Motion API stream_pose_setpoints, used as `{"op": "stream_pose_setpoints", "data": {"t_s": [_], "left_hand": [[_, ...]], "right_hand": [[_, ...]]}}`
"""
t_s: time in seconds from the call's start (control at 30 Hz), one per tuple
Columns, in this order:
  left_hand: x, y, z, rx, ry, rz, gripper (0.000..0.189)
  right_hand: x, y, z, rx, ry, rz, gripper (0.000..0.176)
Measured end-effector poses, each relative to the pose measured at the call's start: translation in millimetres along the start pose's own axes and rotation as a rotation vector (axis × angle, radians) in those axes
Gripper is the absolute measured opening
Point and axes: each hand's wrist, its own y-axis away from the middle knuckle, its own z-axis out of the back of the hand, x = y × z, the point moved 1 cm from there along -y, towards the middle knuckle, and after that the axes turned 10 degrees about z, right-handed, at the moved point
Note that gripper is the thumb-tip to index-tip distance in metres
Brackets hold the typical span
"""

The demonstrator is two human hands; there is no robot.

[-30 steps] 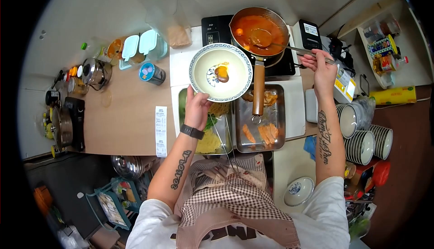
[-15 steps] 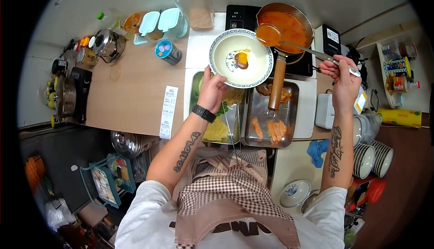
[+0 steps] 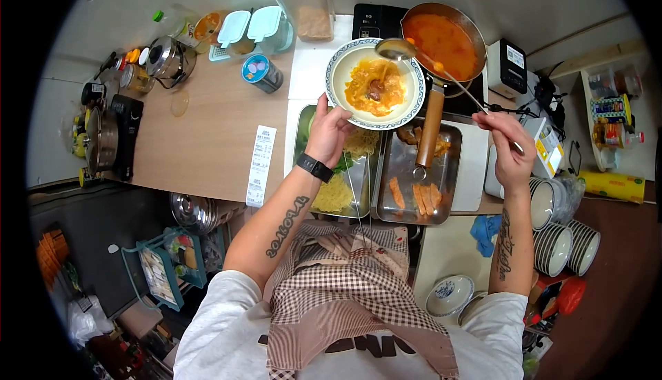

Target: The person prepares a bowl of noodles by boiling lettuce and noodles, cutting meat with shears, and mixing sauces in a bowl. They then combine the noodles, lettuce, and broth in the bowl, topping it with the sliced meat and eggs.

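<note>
Carefully, the left hand [image 3: 329, 132] is gripping the near rim of the patterned bowl [image 3: 338, 76], its thumb showing along the edge and the fingers beneath hiding from view. The bowl is hanging just left of the saucepan [image 3: 466, 21], partly above the trays. The right hand [image 3: 509, 144] is grasping the ladle [image 3: 396, 50] near the handle's end, its fingers curling round it, and the ladle's cup is tipping over the bowl's far side, while orange liquid is pooling around a brown lump inside. Pouring well probably means holding the bowl level, turning the wrist slowly and letting the last drops fall inside the rim, clear of the saucepan's handle. Counting up, one bowl, one ladle and one saucepan are serving here; two metal trays are sitting nearer the body, the left [image 3: 361, 190] bearing noodles and greens, the right [image 3: 407, 166] bearing one separate orange strip beside a cluster too tight for sure counting. Two lidded containers [image 3: 267, 25], one blue tin [image 3: 262, 74] and one receipt [image 3: 261, 166] are occupying the wooden counter.
</note>
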Motion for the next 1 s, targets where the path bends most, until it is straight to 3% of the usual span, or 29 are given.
{"op": "stream_pose_setpoints", "data": {"t_s": [0.07,0.2,0.3,0.43,0.57,0.67,1.0], "left_hand": [[1,-3,4,0.008,0.021,-0.006,0.058],[2,-7,8,0.030,0.016,-0.008,0.066],[3,-9,9,0.029,0.018,-0.009,0.067],[4,-8,9,0.027,0.020,0.001,0.065],[5,-9,10,0.018,0.020,-0.001,0.061],[8,-12,15,0.015,-0.025,-0.013,0.051],[7,-8,8,-0.015,0.007,-0.007,0.048]], "right_hand": [[-7,-1,7,0.003,0.167,0.130,0.021],[-36,-12,18,-0.059,0.515,0.114,0.018],[-62,-13,20,-0.170,0.457,-0.056,0.018],[-88,-11,21,-0.383,0.103,-0.323,0.023],[-93,-12,30,-0.519,-0.117,-0.415,0.025],[-84,-16,37,-0.547,-0.158,-0.434,0.024],[-31,-27,35,-0.448,-0.191,-0.401,0.024]]}}
